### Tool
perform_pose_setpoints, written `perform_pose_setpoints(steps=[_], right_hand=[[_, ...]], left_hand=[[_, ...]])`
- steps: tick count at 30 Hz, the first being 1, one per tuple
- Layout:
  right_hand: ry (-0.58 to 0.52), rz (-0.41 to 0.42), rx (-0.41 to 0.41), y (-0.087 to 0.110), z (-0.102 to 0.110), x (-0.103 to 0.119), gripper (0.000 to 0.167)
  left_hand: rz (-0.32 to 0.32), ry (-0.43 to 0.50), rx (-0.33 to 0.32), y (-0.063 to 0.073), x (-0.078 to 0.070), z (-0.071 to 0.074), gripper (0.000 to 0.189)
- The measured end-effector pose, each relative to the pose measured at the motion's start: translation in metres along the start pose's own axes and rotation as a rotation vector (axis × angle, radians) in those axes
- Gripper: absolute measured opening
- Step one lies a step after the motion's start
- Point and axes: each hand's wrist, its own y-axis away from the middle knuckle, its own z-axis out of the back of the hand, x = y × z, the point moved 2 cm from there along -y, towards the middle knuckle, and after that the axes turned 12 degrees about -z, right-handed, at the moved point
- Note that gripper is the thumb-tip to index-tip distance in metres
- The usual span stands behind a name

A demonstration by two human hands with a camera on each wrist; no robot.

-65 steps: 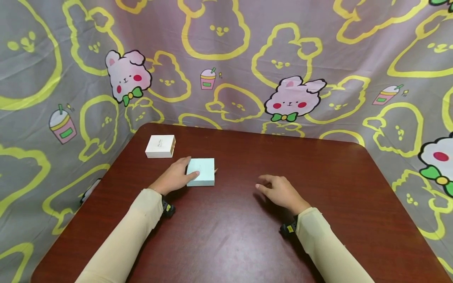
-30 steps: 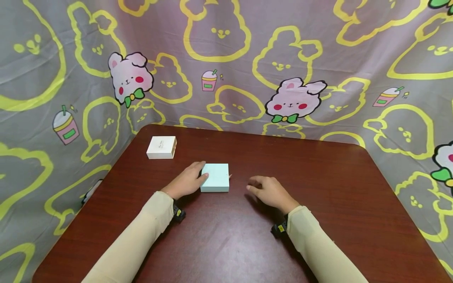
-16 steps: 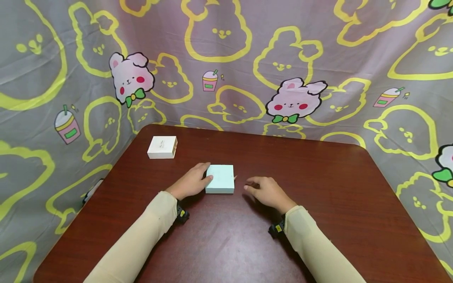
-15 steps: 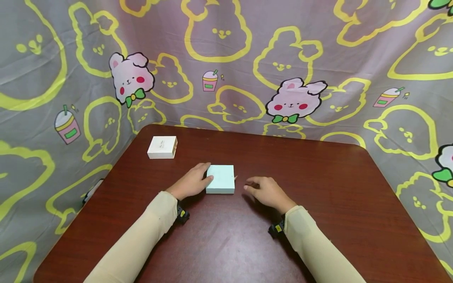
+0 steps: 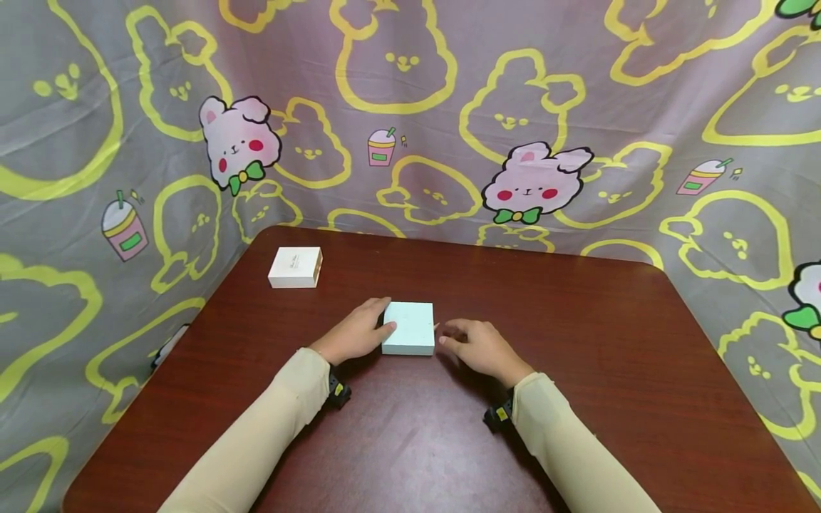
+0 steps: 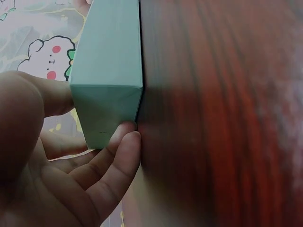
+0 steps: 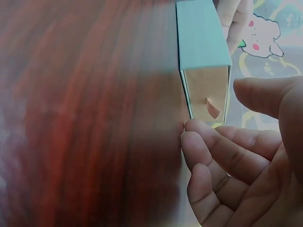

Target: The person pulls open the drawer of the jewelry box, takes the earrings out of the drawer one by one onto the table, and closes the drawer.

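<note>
A pale blue drawer-style gift box (image 5: pixel 409 328) lies flat on the dark red-brown table. My left hand (image 5: pixel 355 331) holds its left end, thumb over the top face and fingers against the end and far side, as the left wrist view shows. At the box's right end, the right wrist view reveals a tan inner drawer (image 7: pixel 202 85) with a small ribbon pull tab (image 7: pixel 214 109) sticking out. Beside that end hovers my right hand (image 5: pixel 482 348), fingers loosely bent and thumb apart, with nothing between them.
Toward the table's back left corner sits a white box (image 5: pixel 295 267) with small print on its lid. A grey curtain (image 5: pixel 423 92) with yellow outlines and bunny faces hangs behind and beside the table (image 5: pixel 577 306).
The blue box has slid right and slightly nearer along with my left hand. My right hand has shifted a little left, so the gap between it and the pull tab has shrunk.
</note>
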Motion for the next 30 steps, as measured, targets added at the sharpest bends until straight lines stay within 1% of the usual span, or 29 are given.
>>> perform_pose_setpoints(steps=[5,13,17,21,25,30], right_hand=[[-0.019,0.024,0.005,-0.001,0.0,0.003,0.027],[-0.011,0.019,0.002,-0.002,-0.001,0.002,0.027],[-0.016,0.013,0.007,-0.001,-0.003,0.001,0.029],[-0.023,0.013,0.006,0.0,-0.002,0.001,0.034],[-0.023,0.008,0.013,0.0,0.0,0.001,0.039],[-0.035,-0.007,0.028,0.001,0.001,-0.001,0.041]], left_hand=[[-0.001,-0.006,0.0,-0.002,-0.001,-0.001,0.064],[0.001,0.015,-0.01,-0.003,-0.005,-0.004,0.065],[0.009,0.013,-0.013,-0.001,-0.005,-0.007,0.066],[-0.008,0.014,-0.018,-0.001,-0.006,-0.008,0.067],[-0.02,0.013,-0.009,-0.003,-0.009,-0.007,0.068],[-0.016,0.019,0.005,-0.003,-0.012,-0.007,0.068]])
